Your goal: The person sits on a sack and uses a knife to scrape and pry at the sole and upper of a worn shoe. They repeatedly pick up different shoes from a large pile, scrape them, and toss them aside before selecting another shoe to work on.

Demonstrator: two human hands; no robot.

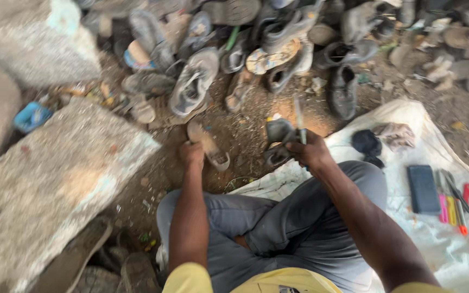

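Two hands are at work over the dirt, as far as I can make out from the head camera. My left hand [191, 153] is closed around the near end of a worn tan sandal [208, 145], fingers curled tight on it. The sandal's long axis runs from the hand at upper left down toward lower right, its far end pointing at the ground just beside the edge of the white sack cloth [408, 116]. It sits low over the dirt, in front of my crossed legs in grey trousers [278, 217].

My right hand [311, 151] is pressed shut on a dark shoe piece [279, 138] and, with it, a thin blade-like tool [299, 116]. The tool stands nearly upright, its tip pointing away from me toward the shoe heap. I see it blurred, so I cannot tell its exact kind. The dark piece lies just left of the hand, between the two hands.

Beyond them a pile of old shoes [256, 49] spreads across the top of the view. A big grey stone slab [55, 179] lies to my left. On the cloth to my right rest a dark flat case [423, 189], a row of coloured pens or tools [451, 203] and a black bundle [366, 142].
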